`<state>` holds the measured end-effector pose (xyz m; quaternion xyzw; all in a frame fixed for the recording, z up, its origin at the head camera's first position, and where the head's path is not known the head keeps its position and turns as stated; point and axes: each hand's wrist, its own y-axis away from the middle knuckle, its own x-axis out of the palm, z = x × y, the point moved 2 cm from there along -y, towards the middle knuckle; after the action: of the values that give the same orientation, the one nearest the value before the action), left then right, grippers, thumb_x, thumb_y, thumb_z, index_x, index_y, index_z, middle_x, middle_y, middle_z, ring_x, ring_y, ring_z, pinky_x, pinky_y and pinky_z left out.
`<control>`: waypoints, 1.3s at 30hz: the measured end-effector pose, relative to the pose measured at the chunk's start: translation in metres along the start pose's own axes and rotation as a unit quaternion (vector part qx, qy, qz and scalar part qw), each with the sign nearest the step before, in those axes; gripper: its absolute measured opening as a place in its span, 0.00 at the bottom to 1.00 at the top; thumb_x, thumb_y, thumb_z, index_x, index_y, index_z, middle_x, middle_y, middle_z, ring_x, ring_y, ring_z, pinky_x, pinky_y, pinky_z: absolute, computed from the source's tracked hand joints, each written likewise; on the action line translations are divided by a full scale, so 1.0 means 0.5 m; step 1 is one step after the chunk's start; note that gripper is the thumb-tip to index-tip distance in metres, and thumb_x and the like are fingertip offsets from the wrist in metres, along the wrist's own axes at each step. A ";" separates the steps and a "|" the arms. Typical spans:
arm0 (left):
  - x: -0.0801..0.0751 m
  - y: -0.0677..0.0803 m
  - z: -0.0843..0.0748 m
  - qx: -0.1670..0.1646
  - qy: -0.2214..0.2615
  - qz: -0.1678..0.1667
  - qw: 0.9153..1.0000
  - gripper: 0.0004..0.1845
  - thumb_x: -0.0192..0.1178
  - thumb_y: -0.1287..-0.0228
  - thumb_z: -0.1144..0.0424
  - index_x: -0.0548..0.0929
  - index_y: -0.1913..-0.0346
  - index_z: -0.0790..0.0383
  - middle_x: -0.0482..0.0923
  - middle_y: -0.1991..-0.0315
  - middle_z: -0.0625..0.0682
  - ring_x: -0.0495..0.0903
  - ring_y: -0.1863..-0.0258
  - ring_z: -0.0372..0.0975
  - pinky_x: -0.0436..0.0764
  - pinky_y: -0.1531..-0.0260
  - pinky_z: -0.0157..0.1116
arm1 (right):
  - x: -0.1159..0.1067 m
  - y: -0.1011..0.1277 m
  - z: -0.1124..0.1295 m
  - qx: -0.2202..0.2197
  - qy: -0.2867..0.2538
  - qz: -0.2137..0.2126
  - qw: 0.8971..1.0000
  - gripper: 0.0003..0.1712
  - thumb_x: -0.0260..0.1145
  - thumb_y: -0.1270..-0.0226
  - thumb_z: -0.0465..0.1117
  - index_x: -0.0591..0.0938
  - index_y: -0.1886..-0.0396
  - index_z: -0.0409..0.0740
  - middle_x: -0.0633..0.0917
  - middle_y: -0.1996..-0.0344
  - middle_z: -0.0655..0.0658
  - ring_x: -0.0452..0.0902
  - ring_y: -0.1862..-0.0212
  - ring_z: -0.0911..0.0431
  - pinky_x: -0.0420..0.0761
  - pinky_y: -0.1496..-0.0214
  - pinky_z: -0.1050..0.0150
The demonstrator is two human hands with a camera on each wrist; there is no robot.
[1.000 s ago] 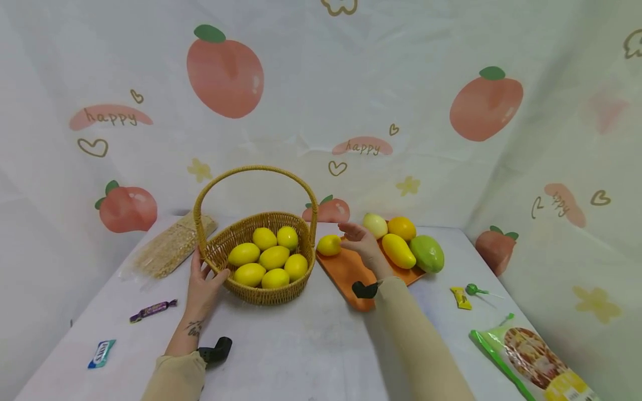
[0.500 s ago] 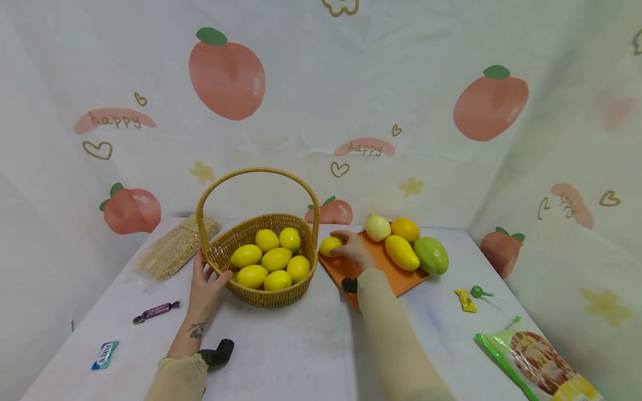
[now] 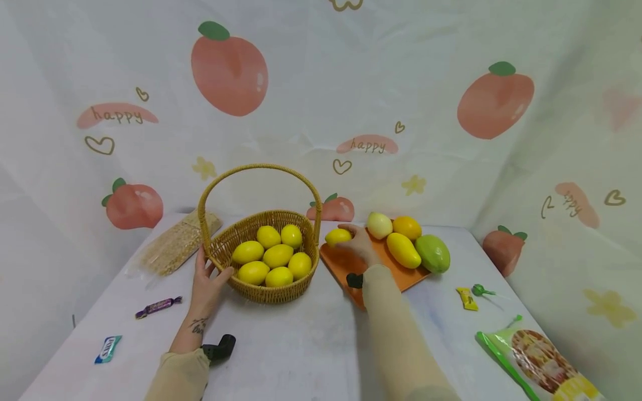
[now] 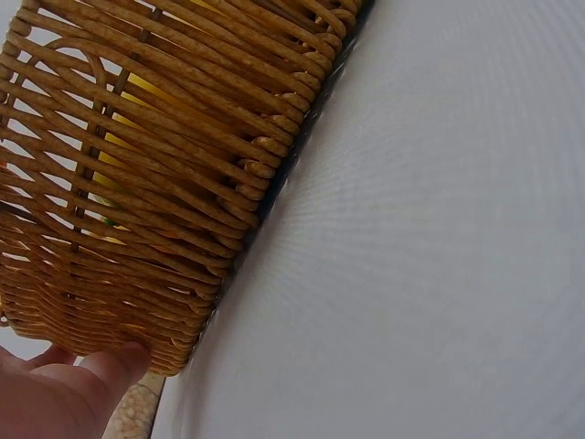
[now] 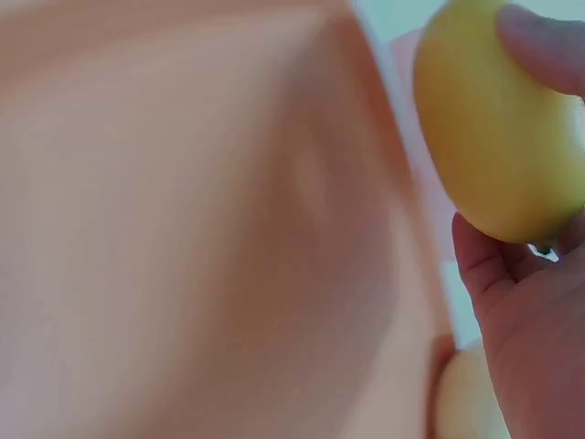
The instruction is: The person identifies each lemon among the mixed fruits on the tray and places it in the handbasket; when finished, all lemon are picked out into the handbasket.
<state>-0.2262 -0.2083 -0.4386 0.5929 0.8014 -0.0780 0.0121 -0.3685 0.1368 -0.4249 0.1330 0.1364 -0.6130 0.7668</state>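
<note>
A wicker basket (image 3: 261,289) with a tall hoop handle (image 3: 258,167) holds several yellow lemons (image 3: 273,255). My left hand (image 3: 207,281) rests against the basket's near-left wall; in the left wrist view a finger (image 4: 110,366) touches the weave (image 4: 174,165). My right hand (image 3: 357,243) grips one lemon (image 3: 337,236) just above the left end of the orange cutting board (image 3: 346,266). The right wrist view shows that lemon (image 5: 494,137) up close, pinched between fingertip (image 5: 548,46) and palm.
On the board lie an onion (image 3: 379,225), an orange (image 3: 407,227), a yellow mango (image 3: 401,250) and a green mango (image 3: 432,253). A noodle pack (image 3: 175,245) lies left of the basket. Sweets (image 3: 157,306) (image 3: 107,349) lie near left; a lollipop (image 3: 478,290), wrapper (image 3: 467,298) and snack bag (image 3: 541,359) right.
My right hand moved left from beside the onion to the lone lemon, closed round it and lifted it slightly. The left hand stayed on the basket.
</note>
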 end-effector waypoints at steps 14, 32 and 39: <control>-0.003 -0.002 -0.005 0.007 -0.004 0.005 1.000 0.49 0.56 0.39 0.67 0.32 0.27 0.47 0.38 0.27 0.58 0.47 0.31 0.59 0.56 0.34 0.55 | -0.100 0.082 0.085 -0.081 -0.117 -0.002 0.990 0.35 0.65 0.44 0.29 0.66 0.35 0.38 0.70 0.40 0.39 0.70 0.49 0.54 0.77 0.51 0.69; -0.002 0.001 -0.001 0.000 0.021 0.014 1.000 0.49 0.55 0.38 0.70 0.30 0.27 0.46 0.35 0.26 0.56 0.45 0.30 0.57 0.56 0.33 0.52 | 0.124 0.137 0.245 -0.174 -0.155 0.156 0.960 0.33 0.67 0.50 0.25 0.71 0.41 0.33 0.73 0.43 0.37 0.72 0.50 0.54 0.77 0.47 0.63; -0.004 0.002 -0.004 0.015 0.016 0.018 1.000 0.49 0.55 0.37 0.69 0.30 0.27 0.44 0.35 0.26 0.56 0.46 0.30 0.59 0.56 0.34 0.54 | 0.228 0.060 0.313 -0.142 -0.131 0.191 0.962 0.31 0.67 0.47 0.29 0.73 0.40 0.42 0.76 0.44 0.44 0.74 0.51 0.55 0.77 0.47 0.64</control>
<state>-0.2245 -0.2093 -0.4364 0.6087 0.7893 -0.0807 -0.0082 -0.3079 -0.0178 -0.3208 -0.0349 0.0924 -0.4417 0.8917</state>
